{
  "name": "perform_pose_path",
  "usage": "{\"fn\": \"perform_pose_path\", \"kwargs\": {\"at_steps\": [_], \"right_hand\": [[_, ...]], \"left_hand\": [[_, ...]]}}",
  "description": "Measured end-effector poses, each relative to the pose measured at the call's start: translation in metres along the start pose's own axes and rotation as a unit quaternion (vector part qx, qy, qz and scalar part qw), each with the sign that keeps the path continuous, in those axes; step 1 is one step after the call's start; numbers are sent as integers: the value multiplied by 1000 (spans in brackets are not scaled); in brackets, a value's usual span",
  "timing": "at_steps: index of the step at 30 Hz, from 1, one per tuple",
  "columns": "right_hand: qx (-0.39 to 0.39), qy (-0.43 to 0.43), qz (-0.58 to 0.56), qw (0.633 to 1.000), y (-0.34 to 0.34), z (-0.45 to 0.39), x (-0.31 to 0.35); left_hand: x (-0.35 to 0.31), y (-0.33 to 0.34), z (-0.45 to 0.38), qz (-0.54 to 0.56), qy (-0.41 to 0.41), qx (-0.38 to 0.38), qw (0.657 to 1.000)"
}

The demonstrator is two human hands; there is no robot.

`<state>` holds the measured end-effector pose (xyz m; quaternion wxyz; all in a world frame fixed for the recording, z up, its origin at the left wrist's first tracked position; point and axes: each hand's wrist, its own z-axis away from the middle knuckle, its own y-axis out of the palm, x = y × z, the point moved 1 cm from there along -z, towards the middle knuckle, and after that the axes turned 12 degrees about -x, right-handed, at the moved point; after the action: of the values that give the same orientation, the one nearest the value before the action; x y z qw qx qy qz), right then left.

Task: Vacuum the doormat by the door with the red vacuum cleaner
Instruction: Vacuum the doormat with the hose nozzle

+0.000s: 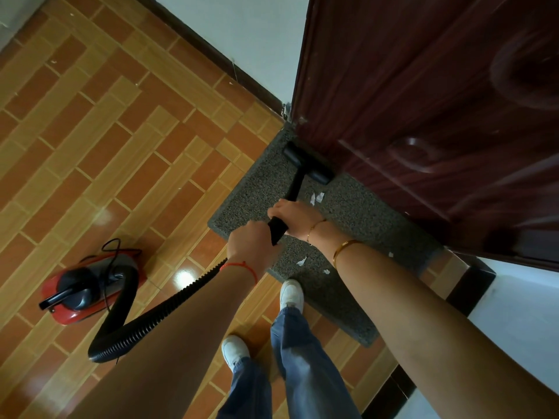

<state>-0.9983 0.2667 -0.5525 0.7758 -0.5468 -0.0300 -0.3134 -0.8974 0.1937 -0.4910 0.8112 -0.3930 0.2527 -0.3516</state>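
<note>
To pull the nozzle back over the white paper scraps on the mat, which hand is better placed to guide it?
Probably the right hand: it grips the black wand lower, nearer the nozzle and the paper scraps. The left hand holds the upper end by the hose.

1. One vacuum (87, 290), with one hose (145, 323) and one nozzle (308, 162).
2. One doormat (363, 225).
3. One door (438, 110).
4. Two hands: left (251, 244), right (293, 217).
5. Two shoes (292, 293).
6. About five paper scraps (316, 197).
</note>
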Motion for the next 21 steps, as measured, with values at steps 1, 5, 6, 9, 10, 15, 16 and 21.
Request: {"fn": "perform_pose_path", "kwargs": {"at_steps": [1,5,6,9,10,15,16,21], "right_hand": [[-2,-1,-1,1000,2,0,6],[-8,-6,-13,1000,15,2,36],[-9,-10,-16,1000,19,2,45],[-3,-20,-29,999,33,6,77],[-3,-21,-32,999,38,8,89],[-5,-17,-57,998,70,21,149],[-3,-16,-64,998,76,25,161],[8,-28,-80,996,103,43,220]], "left_hand": [[5,0,4,-6,-1,0,1000],[30,2,24,-22,-13,-2,1000],[38,3,31,-25,-18,-3,1000],[63,9,53,-35,-29,-8,999],[73,11,61,-37,-32,-8,999],[119,22,109,-51,-25,-6,998],[128,25,119,-58,-24,-5,998],[173,41,165,-73,-21,-2,997]]}}
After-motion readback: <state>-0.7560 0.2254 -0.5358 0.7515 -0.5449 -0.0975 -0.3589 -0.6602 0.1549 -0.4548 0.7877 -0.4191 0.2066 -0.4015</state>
